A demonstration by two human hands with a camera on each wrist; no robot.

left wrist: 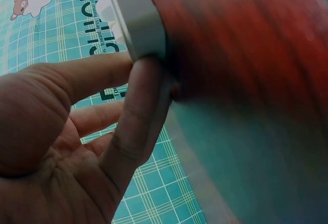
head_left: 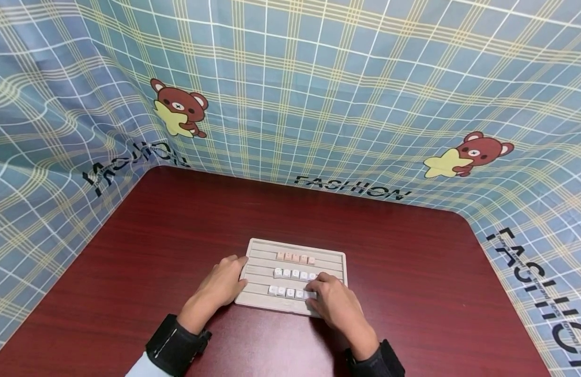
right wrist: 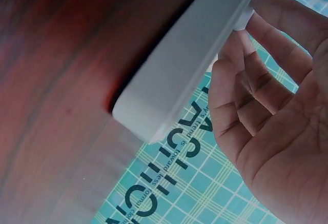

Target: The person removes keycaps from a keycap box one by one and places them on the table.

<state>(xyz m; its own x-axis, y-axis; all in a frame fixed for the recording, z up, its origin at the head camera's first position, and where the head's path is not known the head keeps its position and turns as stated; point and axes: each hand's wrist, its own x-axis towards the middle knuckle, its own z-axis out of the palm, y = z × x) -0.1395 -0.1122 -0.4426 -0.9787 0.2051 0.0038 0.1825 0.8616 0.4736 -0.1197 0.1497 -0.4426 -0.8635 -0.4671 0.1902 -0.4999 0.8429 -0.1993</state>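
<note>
A pale ridged board (head_left: 259, 298) lies on the table, with short rows of lettered keycaps set along its ridges. The back row holds pink keycaps (head_left: 295, 257); the middle row (head_left: 295, 274) and front row (head_left: 286, 291) are white. My left hand (head_left: 222, 283) grips the board's left edge, and the left wrist view shows thumb and finger meeting at its corner (left wrist: 146, 34). Over the board's front right part, my right hand (head_left: 337, 303) pinches a white keycap (right wrist: 245, 21) at the right end of the front row, partly hidden by the fingers.
The dark red tabletop (head_left: 201, 209) surrounds the board. A blue checked curtain (head_left: 290, 104) with bears and lettering hangs along the back and both sides. Black bands (head_left: 177, 345) are strapped round both wrists.
</note>
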